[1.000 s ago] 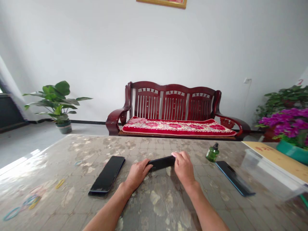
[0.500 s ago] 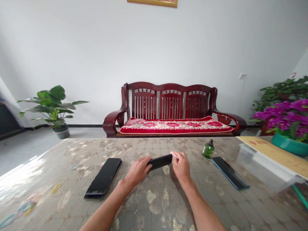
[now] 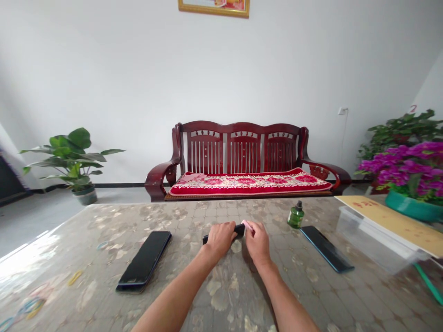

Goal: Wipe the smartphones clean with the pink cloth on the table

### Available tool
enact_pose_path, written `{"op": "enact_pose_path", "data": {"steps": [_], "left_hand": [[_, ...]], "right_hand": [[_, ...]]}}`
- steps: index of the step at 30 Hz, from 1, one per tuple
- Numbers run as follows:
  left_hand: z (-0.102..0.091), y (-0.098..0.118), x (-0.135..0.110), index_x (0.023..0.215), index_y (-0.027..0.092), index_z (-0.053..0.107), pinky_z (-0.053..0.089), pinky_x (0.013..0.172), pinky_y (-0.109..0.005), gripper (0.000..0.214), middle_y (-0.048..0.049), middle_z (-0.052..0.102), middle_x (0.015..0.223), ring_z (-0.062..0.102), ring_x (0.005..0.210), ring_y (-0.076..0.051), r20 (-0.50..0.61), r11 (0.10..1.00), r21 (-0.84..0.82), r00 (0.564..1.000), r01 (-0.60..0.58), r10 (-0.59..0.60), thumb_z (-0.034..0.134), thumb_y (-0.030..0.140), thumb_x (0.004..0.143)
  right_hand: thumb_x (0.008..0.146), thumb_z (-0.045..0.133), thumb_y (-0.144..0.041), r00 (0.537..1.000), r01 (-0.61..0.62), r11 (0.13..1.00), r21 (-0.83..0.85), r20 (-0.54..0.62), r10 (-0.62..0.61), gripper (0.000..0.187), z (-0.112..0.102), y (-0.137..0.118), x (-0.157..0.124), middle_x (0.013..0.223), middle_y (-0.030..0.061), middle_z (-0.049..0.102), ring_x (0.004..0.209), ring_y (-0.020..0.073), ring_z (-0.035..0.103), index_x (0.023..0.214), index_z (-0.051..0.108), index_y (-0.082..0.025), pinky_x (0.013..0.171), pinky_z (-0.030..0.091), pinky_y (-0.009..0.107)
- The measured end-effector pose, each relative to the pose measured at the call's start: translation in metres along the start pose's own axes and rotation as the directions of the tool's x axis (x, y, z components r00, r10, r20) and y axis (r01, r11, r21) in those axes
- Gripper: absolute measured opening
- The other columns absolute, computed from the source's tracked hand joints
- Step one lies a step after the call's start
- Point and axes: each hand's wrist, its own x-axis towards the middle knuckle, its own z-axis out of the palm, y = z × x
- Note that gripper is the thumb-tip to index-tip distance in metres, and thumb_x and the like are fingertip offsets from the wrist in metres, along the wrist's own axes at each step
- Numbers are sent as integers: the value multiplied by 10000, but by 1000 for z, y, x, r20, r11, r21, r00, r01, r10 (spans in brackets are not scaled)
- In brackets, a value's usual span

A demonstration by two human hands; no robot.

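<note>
A black phone (image 3: 239, 230) is tilted up over the middle of the table, partly covered by my left hand (image 3: 220, 239), whose fingers are wrapped over its upper edge. My right hand (image 3: 257, 237) is closed at the phone's right end, pinching a small pink piece (image 3: 247, 225) that looks like cloth or a band; its exact kind I cannot make out. Another dark phone (image 3: 144, 260) lies to the left of my hands. On the right lies a blue-edged phone (image 3: 326, 249), with a small green bottle (image 3: 296, 215) standing upright just behind it.
Coloured rubber bands (image 3: 32, 308) and a yellow band (image 3: 74, 277) lie on the patterned table (image 3: 221, 295) at left. At right stand a clear plastic box (image 3: 367, 237) under a tan board (image 3: 391, 219) and a flower pot (image 3: 411, 205). A wooden bench (image 3: 242, 147) stands beyond.
My left hand has slid right along the phone, now covering its middle. My right hand still pinches the pink piece at the phone's right end. The view has shifted slightly.
</note>
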Motion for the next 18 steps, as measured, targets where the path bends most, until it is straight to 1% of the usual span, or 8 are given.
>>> {"op": "enact_pose_path", "data": {"steps": [3,5,7,9,12,14,16,18], "left_hand": [[-3,0,-3,950,214,628,460,718,-286,98,-81,740,940,706,880,-253,-19,1000,-12,1000,11,-11,546,268,947],[-4,-4,-8,960,222,616,449,716,-272,104,-65,737,943,700,891,-239,-41,1000,-22,999,20,-21,528,279,959],[-3,-10,-14,962,232,600,436,715,-253,107,-46,731,945,691,898,-221,-84,998,-50,996,33,-37,516,297,970],[-1,-15,-19,945,240,591,427,710,-237,107,-25,724,921,683,881,-201,-161,991,-128,985,36,-57,511,305,974],[4,-20,-28,949,243,595,431,701,-230,80,-11,713,885,671,832,-183,-294,951,-309,950,10,-105,521,271,959],[8,-23,-35,989,245,600,449,707,-237,91,-8,711,895,665,823,-181,-357,909,-417,921,-9,-155,522,251,942],[12,-26,-42,1009,245,604,470,726,-252,118,-10,710,903,661,829,-185,-410,863,-505,888,-30,-208,518,254,929],[17,-29,-48,1002,240,611,486,743,-266,131,-13,708,899,658,831,-189,-450,821,-567,859,-62,-246,514,278,922]], "right_hand": [[894,490,-281,1000,-24,999,43,-1,24,269,1,-2,1,832,67,659,785,197,615,947,733,-177,711,489,298],[890,503,-282,1000,-26,997,72,-3,26,260,0,-8,3,829,66,658,768,190,616,946,731,-171,695,495,293],[895,505,-260,1000,8,995,100,-9,-7,248,-3,-20,6,851,66,659,773,182,617,970,724,-174,693,504,287],[906,491,-218,996,84,989,120,-17,-83,247,-7,-36,9,897,69,657,818,179,618,1011,712,-185,718,515,285],[920,449,-140,973,229,967,114,-19,-228,293,-14,-62,13,946,71,645,900,178,611,1074,690,-203,803,519,301],[917,436,-102,952,307,948,90,-9,-307,326,-17,-73,13,949,68,638,917,180,606,1104,678,-213,838,516,315],[900,436,-73,937,349,935,56,5,-350,349,-19,-77,12,936,64,632,909,185,602,1108,675,-220,838,516,325],[885,433,-51,933,359,933,23,20,-359,362,-19,-74,11,918,60,626,902,189,598,1093,675,-221,830,512,330]]}}
